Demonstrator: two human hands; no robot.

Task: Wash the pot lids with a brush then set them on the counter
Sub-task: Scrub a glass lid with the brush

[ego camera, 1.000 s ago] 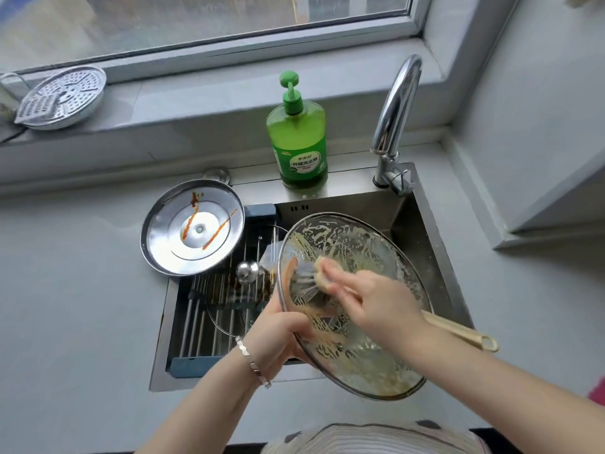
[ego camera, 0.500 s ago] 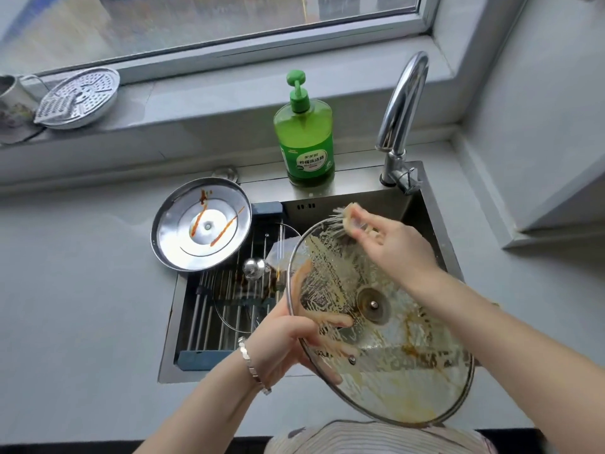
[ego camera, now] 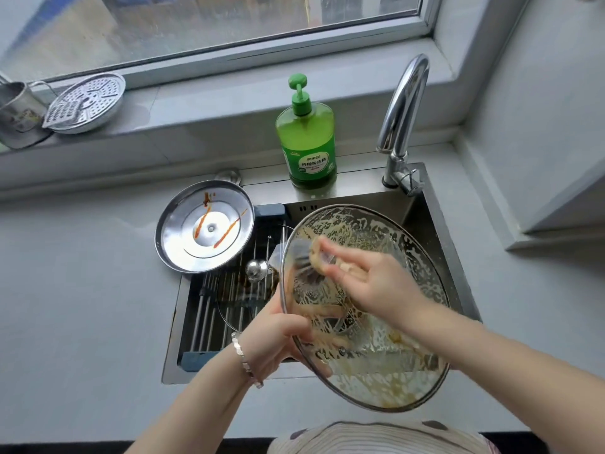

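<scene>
A large glass pot lid [ego camera: 389,362], smeared with soap foam and brown residue, is held tilted over the sink. My left hand [ego camera: 275,342] grips it from below at its left rim. My right hand [ego camera: 370,280] holds the brush [ego camera: 311,257] and presses its blurred bristles on the lid's upper left inside. A steel lid [ego camera: 204,226] with orange sauce streaks lies upside down on the sink's left edge. A smaller glass lid [ego camera: 242,299] with a steel knob rests on the rack in the sink.
The steel sink [ego camera: 435,224] holds a roll-up drying rack [ego camera: 209,322] on its left half. A green dish soap bottle [ego camera: 306,139] and the faucet [ego camera: 402,119] stand behind it. A perforated steamer plate [ego camera: 86,103] and a metal cup [ego camera: 16,116] sit on the windowsill.
My right hand has swept the brush from the lid's top rim back down to its upper left inside. The lid has tilted a little; my left hand keeps its grip.
</scene>
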